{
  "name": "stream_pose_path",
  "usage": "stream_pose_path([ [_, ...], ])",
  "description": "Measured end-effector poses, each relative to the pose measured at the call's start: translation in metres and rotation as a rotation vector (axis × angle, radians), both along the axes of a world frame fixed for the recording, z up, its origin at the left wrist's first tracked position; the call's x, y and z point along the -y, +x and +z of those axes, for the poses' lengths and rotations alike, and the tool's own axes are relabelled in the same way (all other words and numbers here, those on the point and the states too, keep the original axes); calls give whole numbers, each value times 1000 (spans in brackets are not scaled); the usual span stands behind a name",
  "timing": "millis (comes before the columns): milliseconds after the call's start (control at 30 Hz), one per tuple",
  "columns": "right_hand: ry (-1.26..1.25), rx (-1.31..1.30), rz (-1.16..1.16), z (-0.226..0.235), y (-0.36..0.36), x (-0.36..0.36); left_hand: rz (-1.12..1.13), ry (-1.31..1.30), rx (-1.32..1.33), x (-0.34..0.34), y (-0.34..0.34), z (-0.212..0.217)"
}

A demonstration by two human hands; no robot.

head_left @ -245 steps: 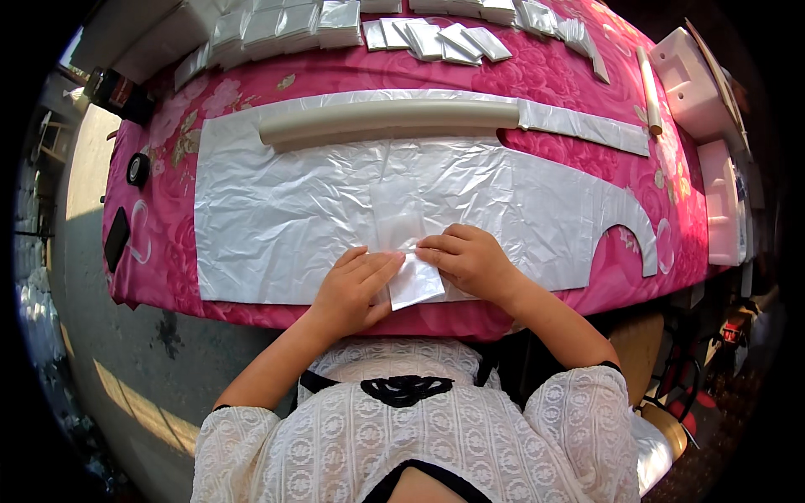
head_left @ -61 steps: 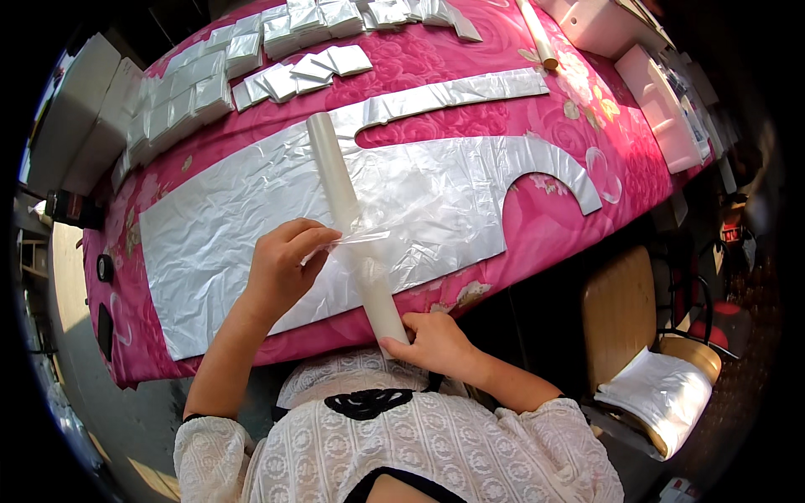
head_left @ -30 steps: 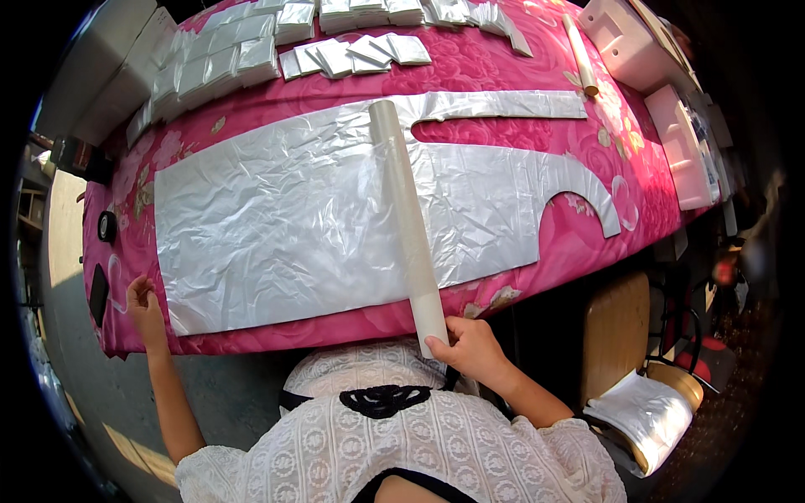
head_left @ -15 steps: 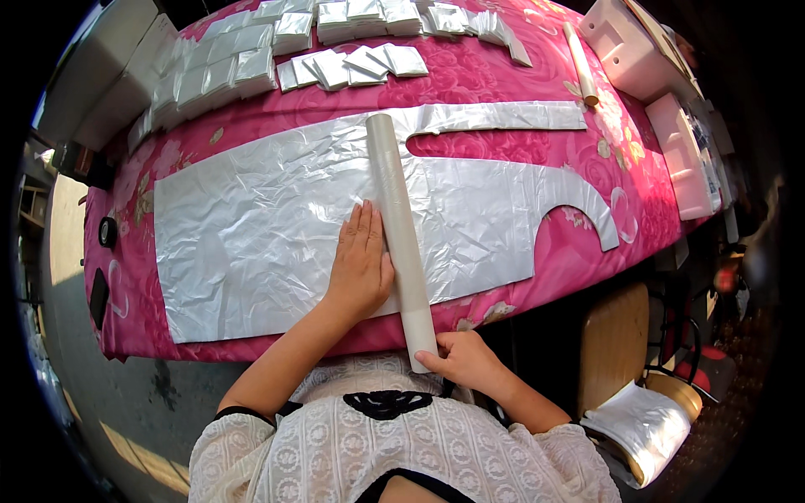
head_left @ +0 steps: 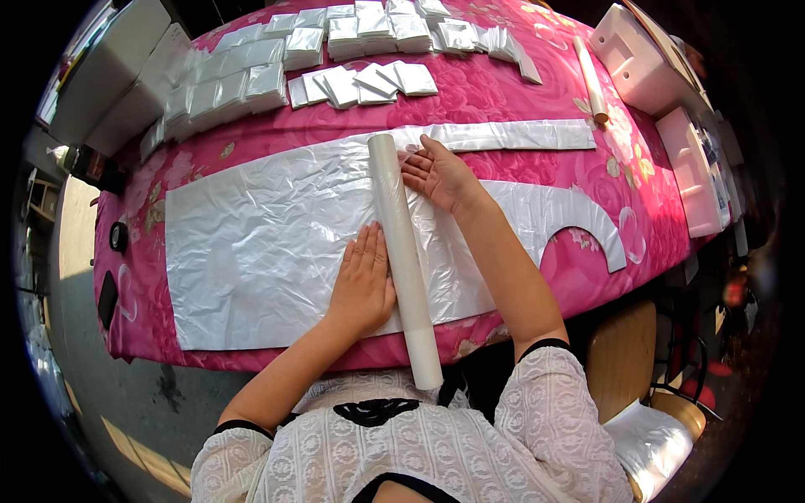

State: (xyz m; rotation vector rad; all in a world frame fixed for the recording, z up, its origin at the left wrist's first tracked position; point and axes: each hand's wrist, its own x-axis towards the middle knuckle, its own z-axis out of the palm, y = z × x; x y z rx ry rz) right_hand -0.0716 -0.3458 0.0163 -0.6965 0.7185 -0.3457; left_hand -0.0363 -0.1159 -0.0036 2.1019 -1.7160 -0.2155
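Note:
A thin white plastic apron lies spread and wrinkled, its straps reaching to the right. Across its middle rests a long pale tube, one end jutting past the table's near edge. My left hand lies flat on the plastic, fingers stretched and together, against the tube's left side. Close to the tube's far end, on its right, is my right hand. Its thumb is raised and its fingers are loosely bent toward the tube, holding nothing that I can see. Whether those fingertips touch the tube or the plastic is unclear.
Stacks of folded white plastic packets line the back of the pink floral tablecloth. A second tube lies at the far right beside white foam boxes. A black tape roll sits left. A wooden chair stands right.
My right hand has let go of the tube's near end and moved up to its far end. The left hand stays flat beside the tube. The whole view has shifted slightly.

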Motion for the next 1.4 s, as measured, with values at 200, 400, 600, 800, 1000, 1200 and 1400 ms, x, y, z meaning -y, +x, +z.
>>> stream_pose_path([
  [200, 134, 369, -510, 0, -30, 73, -2, 2, 10, -2, 1, -1],
  [400, -203, 525, -543, 75, -90, 102, -4, -19, -23, -1, 0, -6],
  [600, -888, 402, -30, 121, 20, -58, 6, 5, -42, -2, 2, -8],
  [800, -1395, 39, 525, 14, 137, -232, -17, -304, -31, -20, 8, -13],
  [1000, -1434, 200, 821, 28, 157, -337, 6, -173, 101, -79, 30, -15],
  [1200, -1629, 638, 667, 83, 66, -239, 113, -70, -307, -178, 51, 27],
  [1400, -1990, -118, 620, 39, -94, -85, 266, -276, -311, -224, 38, 19],
])
